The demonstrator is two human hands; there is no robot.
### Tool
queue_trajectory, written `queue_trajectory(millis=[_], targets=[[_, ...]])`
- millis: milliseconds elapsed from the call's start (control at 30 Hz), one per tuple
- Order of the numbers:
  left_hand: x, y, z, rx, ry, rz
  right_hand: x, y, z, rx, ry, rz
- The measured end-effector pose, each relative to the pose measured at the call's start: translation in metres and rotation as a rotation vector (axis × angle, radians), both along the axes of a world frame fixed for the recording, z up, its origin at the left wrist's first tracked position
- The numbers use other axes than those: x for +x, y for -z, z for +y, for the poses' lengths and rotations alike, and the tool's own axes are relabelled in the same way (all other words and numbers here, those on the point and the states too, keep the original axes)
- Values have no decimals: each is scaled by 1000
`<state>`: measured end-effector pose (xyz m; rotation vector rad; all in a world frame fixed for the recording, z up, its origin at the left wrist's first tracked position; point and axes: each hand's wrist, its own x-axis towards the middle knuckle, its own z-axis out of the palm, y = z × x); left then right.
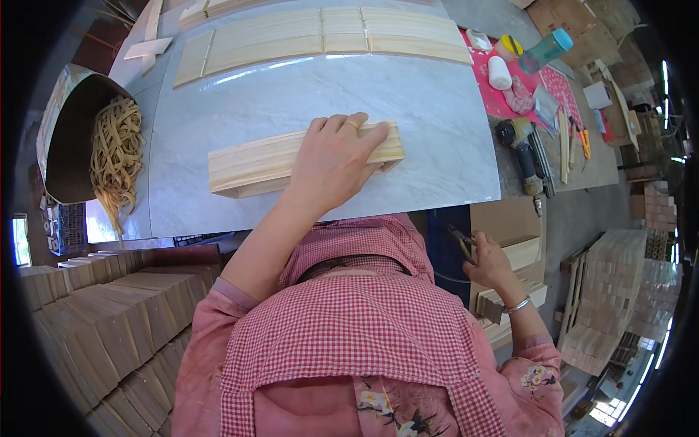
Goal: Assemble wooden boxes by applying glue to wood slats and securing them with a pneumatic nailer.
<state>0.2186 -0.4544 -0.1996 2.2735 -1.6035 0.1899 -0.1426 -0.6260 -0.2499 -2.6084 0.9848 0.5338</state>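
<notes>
A long, narrow box of pale wood (251, 162) lies on the marbled worktop near its front edge. My left hand (333, 162) reaches over its right half, the fingers curled across the far side and the thumb near the right end. The palm hides part of the box's middle. Off the table's edge to the right, my right hand (489, 261) is closed round the handles of a pair of pliers (461, 243). The dark jaws point up and to the left, away from the box.
Pale wooden boards (269, 44) lie in a row at the back of the worktop (306, 95). A carton with tangled strips (116, 149) stands left. To the right are a nail gun (526, 156), a teal bottle (546, 51) and a white bottle (499, 73). Stacked wood (109, 320) fills the lower left.
</notes>
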Motion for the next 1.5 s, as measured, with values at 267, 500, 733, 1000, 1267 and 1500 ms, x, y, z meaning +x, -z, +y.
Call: queue_trajectory(millis=[267,500,733,1000,1267,1500], targets=[[-5,0,14,-192,88,114,26,-37,-33,-122,197,-471],[-12,-7,14,-8,95,92,15,19,-9,429,112,-423],[-2,-11,-12,-70,118,104,0,62,56,650,495,-482],[-14,-15,0,-12,47,69,-50,-82,-22,117,990,-929],[-19,-17,-7,-13,47,104,-52,-69,-258,-385,1083,-1516],[-16,-16,-11,5,-7,124,-6,-22,-412,-376,1174,-1721]])
